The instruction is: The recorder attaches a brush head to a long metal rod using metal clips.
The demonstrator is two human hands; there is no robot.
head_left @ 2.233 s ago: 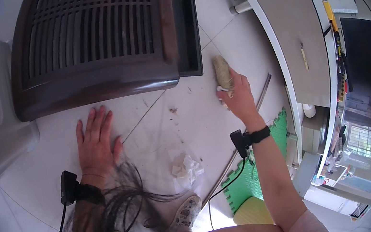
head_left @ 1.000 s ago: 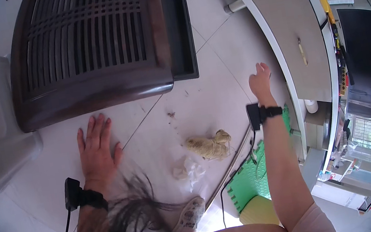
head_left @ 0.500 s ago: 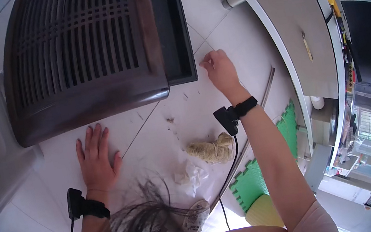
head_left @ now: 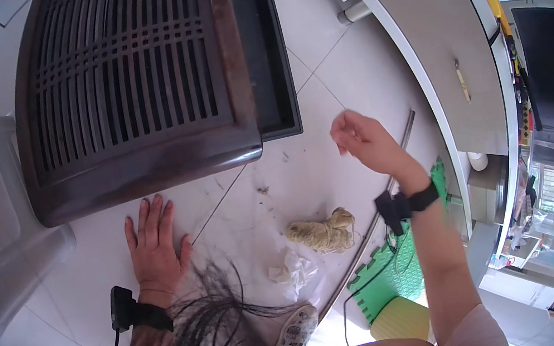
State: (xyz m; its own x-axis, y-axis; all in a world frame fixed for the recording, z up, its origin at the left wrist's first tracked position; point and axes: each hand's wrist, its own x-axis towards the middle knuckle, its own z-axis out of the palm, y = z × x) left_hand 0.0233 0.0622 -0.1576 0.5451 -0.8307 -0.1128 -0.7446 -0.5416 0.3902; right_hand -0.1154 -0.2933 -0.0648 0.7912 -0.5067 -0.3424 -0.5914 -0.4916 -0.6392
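My left hand (head_left: pixel 155 247) lies flat on the pale tiled floor (head_left: pixel 226 217), fingers spread, just in front of a dark brown slatted wooden tray (head_left: pixel 141 185). A black drawer-like tray (head_left: pixel 274 101) sticks out along its right side. My right hand (head_left: pixel 365 143) hangs above the floor to the right of that black tray, its fingers curled together; anything between them is hidden. Small dark bits of debris (head_left: pixel 263 190) are scattered on the tiles. Nearer me are a beige, knotted, cloth-like bundle (head_left: pixel 322 232) and a crumpled clear plastic bag (head_left: pixel 296 273).
A grey plastic stool (head_left: pixel 10 248) stands at the left. A cabinet (head_left: pixel 438 46) lines the right side, with a metal rod (head_left: pixel 409 129) on the floor before it. Green foam mats (head_left: pixel 384 279) and a yellow seat-like thing (head_left: pixel 401 318) lie nearby. My shoe (head_left: pixel 298 329) is below.
My right hand has drawn back from the edge of the black tray, moving right and toward me. My left hand still rests on the floor; the whole view has shifted slightly.
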